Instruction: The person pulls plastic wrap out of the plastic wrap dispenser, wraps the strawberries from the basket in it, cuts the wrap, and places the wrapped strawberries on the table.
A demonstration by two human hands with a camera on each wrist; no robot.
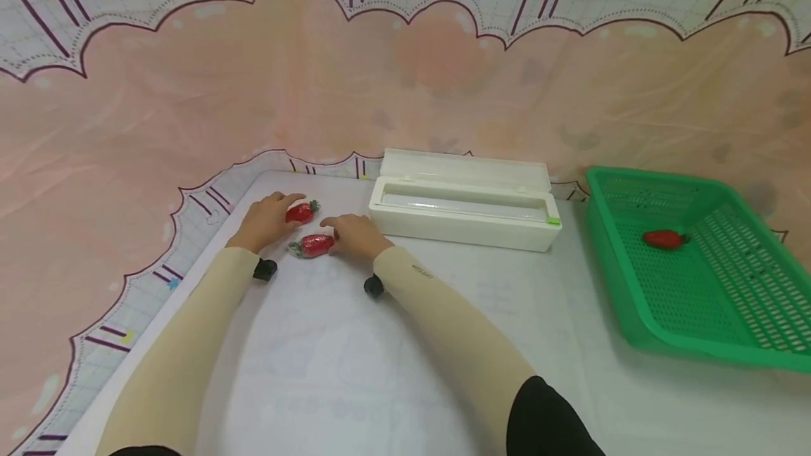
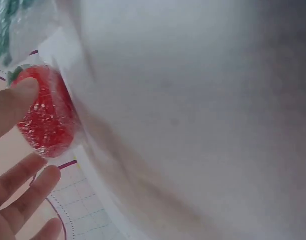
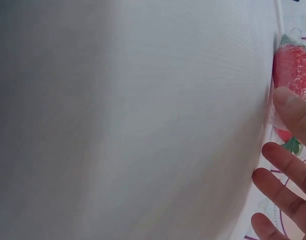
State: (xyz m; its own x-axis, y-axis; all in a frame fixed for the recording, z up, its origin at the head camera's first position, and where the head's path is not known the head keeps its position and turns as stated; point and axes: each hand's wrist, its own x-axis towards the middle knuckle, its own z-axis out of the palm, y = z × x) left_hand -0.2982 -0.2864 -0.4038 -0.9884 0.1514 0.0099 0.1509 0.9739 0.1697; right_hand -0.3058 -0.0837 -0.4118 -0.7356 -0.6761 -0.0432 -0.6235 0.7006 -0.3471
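Two strawberry-like red fruits with green tops lie at the left of the white table (image 1: 355, 357), each wrapped in clear film. Around the farther strawberry (image 1: 305, 212) my left hand (image 1: 265, 220) keeps its thumb and fingers on opposite sides. The left wrist view shows that thumb lying across the wrapped strawberry (image 2: 52, 112), a fingertip by its lower end. My right hand (image 1: 357, 234) is at the right end of the nearer strawberry (image 1: 313, 245). In the right wrist view its thumb touches the wrap's end, while the other fingers (image 3: 288, 197) are spread and fairly straight.
Behind my right hand stands a white cling film dispenser (image 1: 465, 231), lid raised, with a green tab at its right end. A green basket (image 1: 633, 294) farther right holds another red fruit (image 1: 663, 238). A patterned cloth (image 1: 380, 83) hangs behind the table.
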